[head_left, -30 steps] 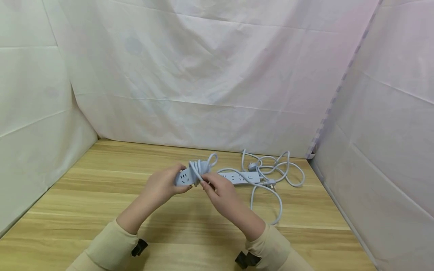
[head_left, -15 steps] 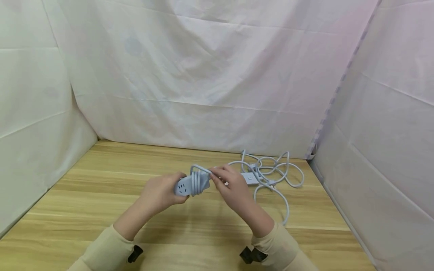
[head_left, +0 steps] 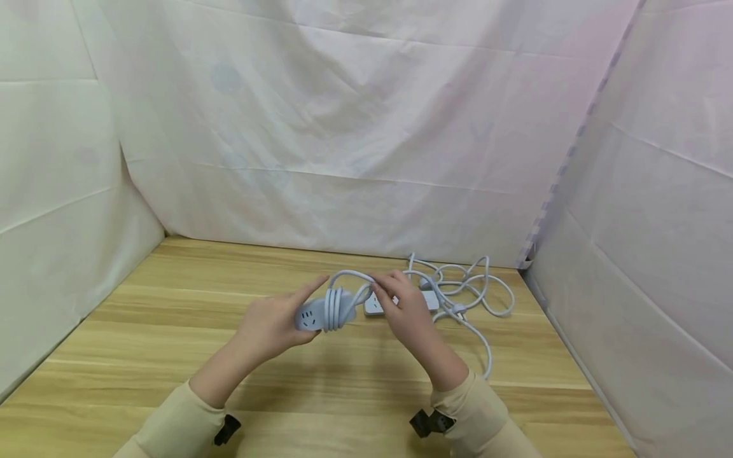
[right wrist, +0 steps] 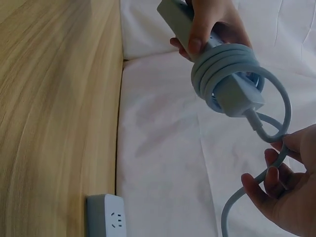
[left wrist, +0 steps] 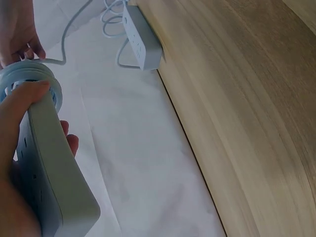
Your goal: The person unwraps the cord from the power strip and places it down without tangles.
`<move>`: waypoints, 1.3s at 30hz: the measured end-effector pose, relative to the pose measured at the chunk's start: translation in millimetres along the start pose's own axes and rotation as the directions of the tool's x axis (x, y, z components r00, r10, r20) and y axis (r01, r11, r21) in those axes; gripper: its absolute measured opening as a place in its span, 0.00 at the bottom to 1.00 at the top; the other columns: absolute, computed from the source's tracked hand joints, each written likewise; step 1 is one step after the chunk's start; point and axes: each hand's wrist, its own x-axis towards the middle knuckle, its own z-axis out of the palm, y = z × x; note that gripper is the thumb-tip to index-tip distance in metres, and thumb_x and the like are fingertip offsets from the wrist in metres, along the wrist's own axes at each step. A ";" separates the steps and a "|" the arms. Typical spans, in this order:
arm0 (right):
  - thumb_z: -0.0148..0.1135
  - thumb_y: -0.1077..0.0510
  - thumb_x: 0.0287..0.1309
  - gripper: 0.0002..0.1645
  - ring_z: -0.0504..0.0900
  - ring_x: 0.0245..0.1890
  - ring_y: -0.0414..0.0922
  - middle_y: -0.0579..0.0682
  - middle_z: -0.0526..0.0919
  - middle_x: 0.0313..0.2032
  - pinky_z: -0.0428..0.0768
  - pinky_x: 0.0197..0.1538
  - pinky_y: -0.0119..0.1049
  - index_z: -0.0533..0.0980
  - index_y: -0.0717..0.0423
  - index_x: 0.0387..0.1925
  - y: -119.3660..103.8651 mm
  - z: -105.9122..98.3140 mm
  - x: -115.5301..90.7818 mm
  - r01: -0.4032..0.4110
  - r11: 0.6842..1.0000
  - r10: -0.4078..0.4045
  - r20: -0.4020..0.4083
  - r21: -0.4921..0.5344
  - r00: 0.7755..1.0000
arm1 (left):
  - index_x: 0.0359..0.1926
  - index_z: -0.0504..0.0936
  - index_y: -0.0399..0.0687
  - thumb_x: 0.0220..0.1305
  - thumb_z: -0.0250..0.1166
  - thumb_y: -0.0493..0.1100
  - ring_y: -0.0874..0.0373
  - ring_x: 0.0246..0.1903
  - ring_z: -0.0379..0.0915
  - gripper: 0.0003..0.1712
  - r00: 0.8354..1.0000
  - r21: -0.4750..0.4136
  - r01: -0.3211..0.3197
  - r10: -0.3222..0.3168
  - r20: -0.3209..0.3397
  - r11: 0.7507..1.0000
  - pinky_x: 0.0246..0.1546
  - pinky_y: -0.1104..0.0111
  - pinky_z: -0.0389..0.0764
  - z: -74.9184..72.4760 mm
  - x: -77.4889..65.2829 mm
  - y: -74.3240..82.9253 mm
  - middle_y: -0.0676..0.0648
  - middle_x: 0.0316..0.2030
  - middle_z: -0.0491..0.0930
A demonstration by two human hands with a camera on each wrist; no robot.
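My left hand [head_left: 269, 324] grips a pale blue-grey power strip [head_left: 309, 317] by its near end, above the table. Several turns of the strip's own cord [right wrist: 224, 66] wrap around its far end, where the cord leaves the housing. In the left wrist view, the left thumb [left wrist: 34, 93] lies along the strip right at the coils. To the right, my right hand [head_left: 405, 312] pinches the cord between thumb and fingers, with a loose loop [head_left: 352, 273] arching from the coils to its fingertips. From that hand the rest of the cord trails down.
A second power strip [head_left: 429, 300] lies on the wooden table [head_left: 321, 407] behind the right hand. Its tangled cord [head_left: 498, 286] spreads toward the back right corner. White cloth [head_left: 366, 127] hangs around the table's back and sides.
My right hand has moved from the coils to the right, drawing the cord into a loop. The coils sit more evenly side by side, and a left finger has lifted toward the loop.
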 end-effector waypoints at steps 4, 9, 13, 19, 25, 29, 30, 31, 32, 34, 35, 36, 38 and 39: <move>0.57 0.62 0.68 0.14 0.72 0.31 0.40 0.44 0.76 0.35 0.72 0.31 0.35 0.80 0.58 0.52 6.7 0.7 0.2 -0.073 0.997 0.073 0.028 0.016 0.997 | 0.70 0.67 0.64 0.44 0.77 0.55 0.57 0.26 0.78 0.50 0.999 -0.026 -0.031 0.030 -0.027 0.999 0.20 0.64 0.73 -1.3 -0.9 0.3 0.48 0.39 0.85; 0.59 0.61 0.67 0.15 0.78 0.36 0.42 0.47 0.78 0.40 0.77 0.36 0.37 0.77 0.57 0.53 12.3 4.9 -1.3 -0.167 0.985 0.162 0.087 0.048 0.983 | 0.69 0.68 0.62 0.47 0.77 0.52 0.53 0.33 0.81 0.47 0.998 -0.094 -0.017 0.011 -0.058 0.995 0.25 0.60 0.78 -3.7 0.3 0.7 0.46 0.45 0.84; 0.60 0.59 0.66 0.14 0.80 0.38 0.43 0.46 0.79 0.39 0.78 0.36 0.38 0.76 0.55 0.52 12.9 10.5 -2.8 -0.245 0.968 0.235 0.149 0.053 0.960 | 0.69 0.68 0.63 0.47 0.77 0.51 0.55 0.30 0.79 0.46 0.997 -0.157 0.069 -0.076 -0.035 0.985 0.24 0.61 0.76 -6.1 2.3 0.7 0.45 0.43 0.84; 0.59 0.61 0.66 0.19 0.79 0.36 0.44 0.49 0.77 0.41 0.78 0.35 0.37 0.71 0.59 0.57 11.2 18.4 -3.5 -0.303 0.950 0.275 0.257 0.077 0.927 | 0.69 0.66 0.66 0.49 0.74 0.50 0.58 0.24 0.73 0.45 0.980 -0.233 0.198 -0.198 0.020 0.952 0.20 0.63 0.71 -8.4 4.9 -1.1 0.44 0.39 0.83; 0.63 0.63 0.62 0.36 0.78 0.37 0.41 0.56 0.70 0.53 0.79 0.39 0.36 0.61 0.59 0.69 5.5 24.1 -8.2 -0.294 0.955 0.276 0.221 0.050 0.935 | 0.69 0.66 0.65 0.51 0.73 0.49 0.57 0.21 0.70 0.44 0.954 -0.248 0.297 -0.295 0.043 0.922 0.18 0.64 0.68 -9.2 7.6 -3.7 0.46 0.32 0.81; 0.64 0.67 0.59 0.37 0.79 0.43 0.46 0.54 0.63 0.63 0.81 0.42 0.37 0.62 0.58 0.68 2.1 29.9 -11.9 -0.192 0.972 0.170 0.158 0.139 0.973 | 0.69 0.66 0.63 0.51 0.72 0.50 0.56 0.20 0.69 0.43 0.939 -0.267 0.337 -0.342 0.029 0.903 0.19 0.63 0.67 -9.0 8.9 -5.0 0.47 0.27 0.79; 0.65 0.68 0.58 0.35 0.80 0.45 0.47 0.53 0.62 0.65 0.80 0.44 0.37 0.64 0.59 0.67 2.1 31.8 -12.6 -0.137 0.980 0.116 0.143 0.146 0.983 | 0.70 0.66 0.62 0.52 0.72 0.50 0.56 0.21 0.69 0.43 0.936 -0.276 0.344 -0.351 0.023 0.898 0.19 0.63 0.67 -9.2 9.2 -5.1 0.47 0.27 0.79; 0.65 0.69 0.58 0.33 0.79 0.47 0.48 0.53 0.61 0.67 0.80 0.46 0.37 0.67 0.59 0.65 2.2 33.6 -13.1 -0.074 0.985 0.053 0.132 0.155 0.990 | 0.70 0.66 0.62 0.52 0.72 0.50 0.56 0.21 0.69 0.43 0.933 -0.285 0.349 -0.359 0.018 0.893 0.19 0.63 0.67 -9.4 9.5 -5.4 0.47 0.27 0.79; 0.65 0.70 0.57 0.31 0.79 0.49 0.49 0.53 0.61 0.68 0.80 0.47 0.39 0.69 0.60 0.63 2.6 35.4 -13.7 -0.015 0.988 -0.005 0.127 0.154 0.992 | 0.70 0.66 0.61 0.52 0.71 0.50 0.55 0.21 0.69 0.43 0.931 -0.294 0.352 -0.364 0.015 0.889 0.20 0.62 0.67 -9.8 9.8 -5.6 0.47 0.27 0.78; 0.66 0.69 0.57 0.28 0.77 0.54 0.50 0.53 0.65 0.67 0.78 0.51 0.40 0.72 0.61 0.60 2.5 38.6 -14.4 0.091 0.989 -0.106 0.135 0.114 0.985 | 0.70 0.65 0.59 0.53 0.71 0.49 0.55 0.23 0.70 0.43 0.929 -0.310 0.355 -0.369 0.014 0.882 0.21 0.62 0.68 -10.1 10.5 -5.7 0.47 0.29 0.79; 0.66 0.68 0.58 0.27 0.76 0.57 0.49 0.52 0.67 0.66 0.77 0.53 0.41 0.72 0.60 0.59 1.9 40.1 -14.7 0.121 0.988 -0.134 0.147 0.093 0.980 | 0.70 0.65 0.58 0.54 0.71 0.49 0.55 0.24 0.70 0.43 0.928 -0.317 0.357 -0.371 0.017 0.878 0.22 0.62 0.68 -10.4 10.8 -5.5 0.46 0.30 0.79; 0.66 0.67 0.58 0.27 0.74 0.58 0.48 0.52 0.69 0.65 0.74 0.56 0.41 0.73 0.59 0.59 1.3 42.0 -14.6 0.147 0.986 -0.157 0.161 0.072 0.974 | 0.71 0.65 0.57 0.54 0.71 0.49 0.54 0.24 0.70 0.43 0.928 -0.324 0.359 -0.373 0.020 0.875 0.23 0.61 0.69 -10.6 11.2 -5.3 0.46 0.32 0.79; 0.66 0.66 0.59 0.27 0.71 0.62 0.47 0.52 0.71 0.63 0.72 0.59 0.43 0.73 0.60 0.60 -0.5 45.7 -14.0 0.156 0.986 -0.165 0.199 0.059 0.966 | 0.71 0.64 0.56 0.55 0.70 0.48 0.54 0.26 0.71 0.43 0.928 -0.336 0.360 -0.372 0.030 0.871 0.24 0.61 0.69 -11.3 11.9 -4.6 0.45 0.35 0.79; 0.66 0.64 0.59 0.27 0.69 0.64 0.47 0.51 0.71 0.63 0.70 0.61 0.43 0.72 0.60 0.60 -1.7 47.6 -13.4 0.151 0.987 -0.158 0.221 0.047 0.962 | 0.71 0.64 0.56 0.55 0.70 0.48 0.53 0.27 0.71 0.43 0.928 -0.338 0.361 -0.372 0.035 0.869 0.25 0.61 0.69 -11.4 12.0 -4.2 0.45 0.37 0.79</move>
